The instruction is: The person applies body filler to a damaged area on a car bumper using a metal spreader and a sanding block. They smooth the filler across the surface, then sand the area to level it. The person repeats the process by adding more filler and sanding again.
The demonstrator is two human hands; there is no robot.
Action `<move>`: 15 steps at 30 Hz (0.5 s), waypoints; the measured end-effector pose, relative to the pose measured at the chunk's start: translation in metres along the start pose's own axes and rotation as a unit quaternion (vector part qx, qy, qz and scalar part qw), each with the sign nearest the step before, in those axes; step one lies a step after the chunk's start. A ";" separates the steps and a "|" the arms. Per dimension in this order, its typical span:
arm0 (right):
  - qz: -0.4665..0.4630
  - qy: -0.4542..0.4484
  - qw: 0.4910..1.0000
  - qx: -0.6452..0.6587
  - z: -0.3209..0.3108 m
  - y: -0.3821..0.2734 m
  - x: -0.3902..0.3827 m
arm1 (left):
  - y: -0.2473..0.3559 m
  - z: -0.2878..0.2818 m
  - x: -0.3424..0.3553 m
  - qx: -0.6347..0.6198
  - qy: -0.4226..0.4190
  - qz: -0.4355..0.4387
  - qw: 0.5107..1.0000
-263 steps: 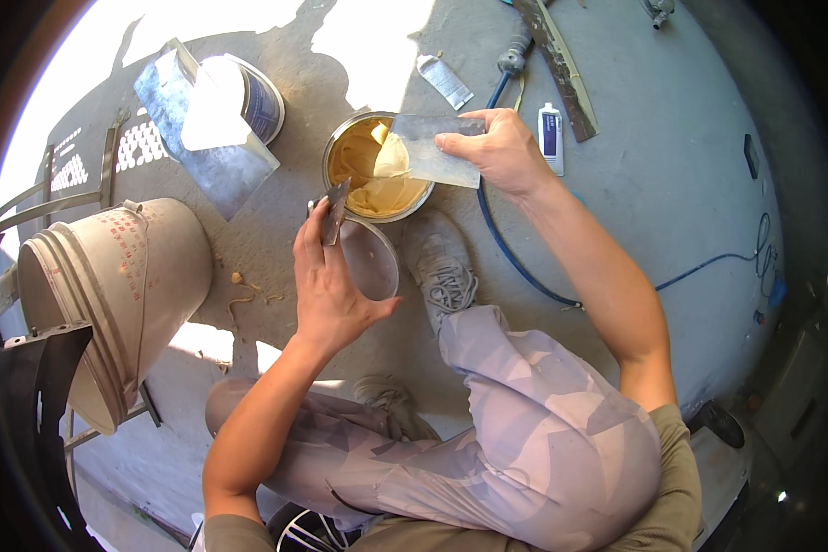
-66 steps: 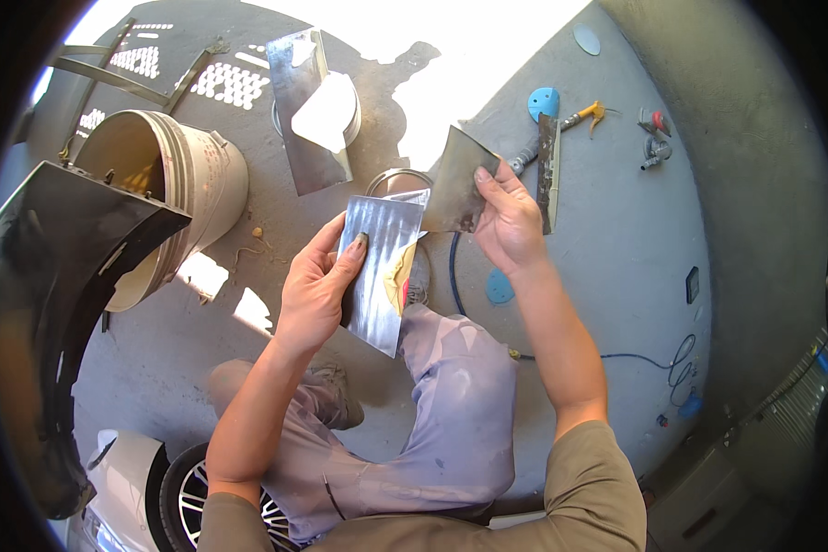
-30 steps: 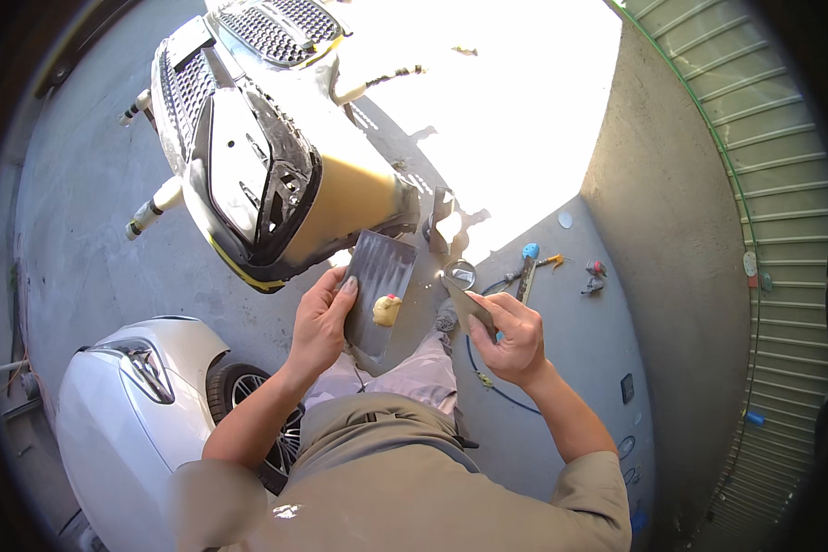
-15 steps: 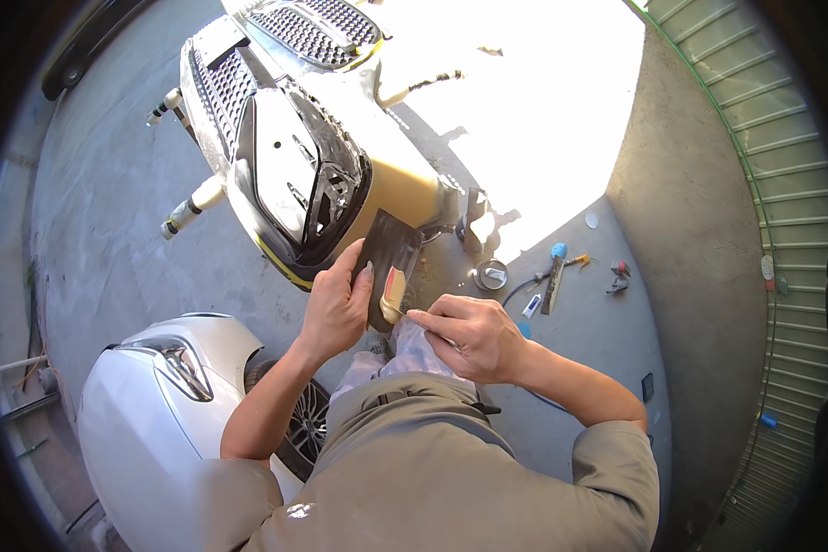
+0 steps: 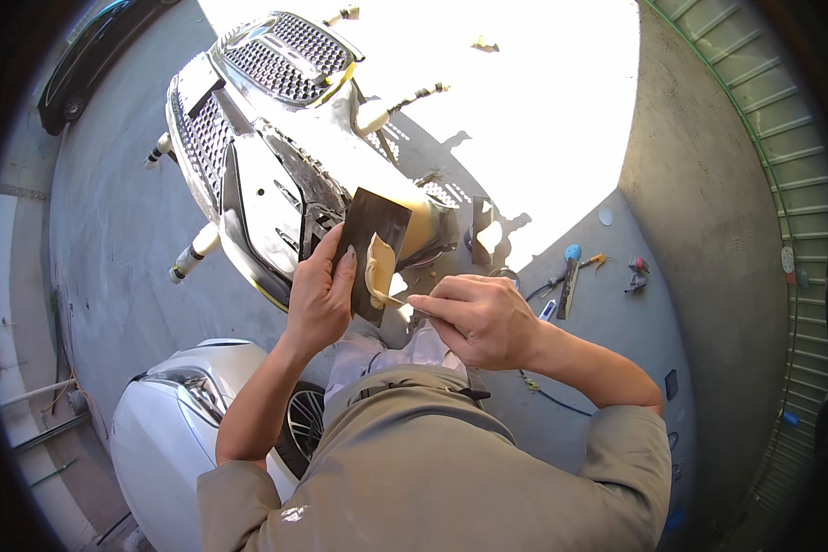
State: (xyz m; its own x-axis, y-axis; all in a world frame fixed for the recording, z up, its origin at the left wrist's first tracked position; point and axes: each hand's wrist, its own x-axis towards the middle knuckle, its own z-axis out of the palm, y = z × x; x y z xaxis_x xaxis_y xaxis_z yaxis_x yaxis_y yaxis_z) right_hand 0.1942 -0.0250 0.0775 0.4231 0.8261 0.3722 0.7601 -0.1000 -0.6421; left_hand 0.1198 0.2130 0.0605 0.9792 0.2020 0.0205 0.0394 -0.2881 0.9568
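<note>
My left hand [image 5: 320,296] grips a dark rectangular board [image 5: 377,210] by its left edge, thumb on top. On the board's lower half lies a long smear of beige putty [image 5: 378,262]. My right hand [image 5: 478,317] is closed around a thin tool, probably a small spatula [image 5: 394,301]; its handle is hidden in the fingers. The tool's tip touches the lower end of the putty. Just beyond the board stands a car bumper [image 5: 265,179] with a mesh grille, partly covered by my left hand and the board.
White padded stand arms [image 5: 196,253] stick out around the bumper. A white car [image 5: 170,432] is close at my left. On the floor to the right lie a flat-bladed tool [image 5: 569,290], an orange-ended piece [image 5: 600,260] and a hose [image 5: 561,403]. A ribbed metal wall [image 5: 787,138] runs along the far right.
The red stripe on the putty no longer shows; the putty is now evenly beige and more drawn out. Board and left hand have shifted slightly left, and the whole view has moved.
</note>
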 end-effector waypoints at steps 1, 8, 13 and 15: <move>0.074 0.078 0.994 -0.022 -0.002 0.001 0.000 | 0.002 0.000 0.004 -0.002 -0.008 -0.001 1.000; 0.071 0.082 0.989 -0.096 -0.007 0.003 0.010 | 0.009 -0.011 0.029 0.029 -0.069 0.019 0.997; 0.023 0.007 0.996 -0.090 0.005 -0.015 0.015 | 0.005 -0.024 0.044 -0.016 -0.102 0.048 0.994; 0.112 0.148 0.978 -0.099 0.007 -0.020 0.019 | 0.003 -0.032 0.045 0.004 -0.116 0.086 0.990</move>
State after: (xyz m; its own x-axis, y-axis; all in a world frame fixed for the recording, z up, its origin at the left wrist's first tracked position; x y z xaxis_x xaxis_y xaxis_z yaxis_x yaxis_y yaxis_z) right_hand 0.1841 -0.0035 0.0927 0.6915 0.5778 0.4336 0.7004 -0.3892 -0.5983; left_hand 0.1576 0.2514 0.0740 0.9909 -0.0706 0.1143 -0.1306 -0.3063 0.9429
